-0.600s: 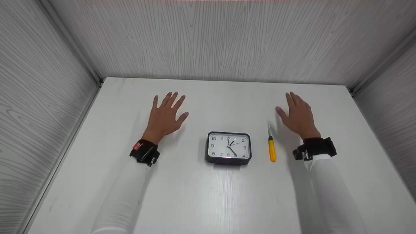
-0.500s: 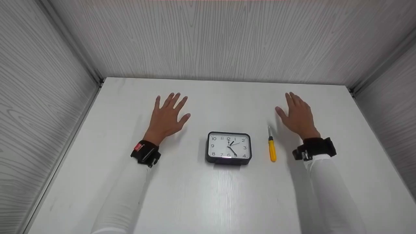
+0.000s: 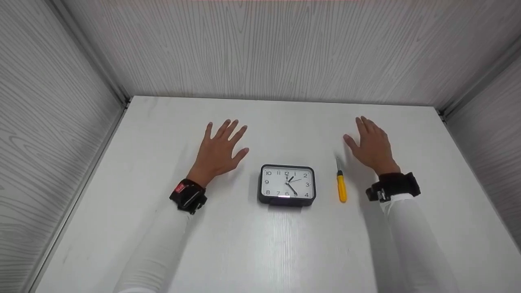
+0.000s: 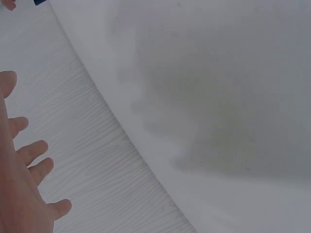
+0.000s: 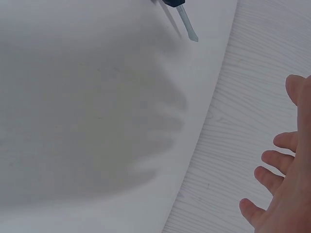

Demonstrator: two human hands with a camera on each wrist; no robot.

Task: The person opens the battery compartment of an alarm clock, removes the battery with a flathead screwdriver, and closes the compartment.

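In the head view a black-framed rectangular clock lies face up on the white table, its numerals toward the person. To its right is a screwdriver with a yellow handle and a metal shaft pointing away; the right wrist view shows its flat tip. My left hand, fingers spread, hovers up and left of the clock and holds nothing. My right hand hovers past the screwdriver on the right, thumb apart from the other fingers, also holding nothing. Both hands cast shadows on the table.
The white tabletop ends at a grey wood-grain back wall. Similar panels stand at the left and right. Black straps circle both wrists.
My left hand has moved to the right and slightly nearer the person, closer to the clock. My right hand has barely shifted. Clock and screwdriver have stayed in place.
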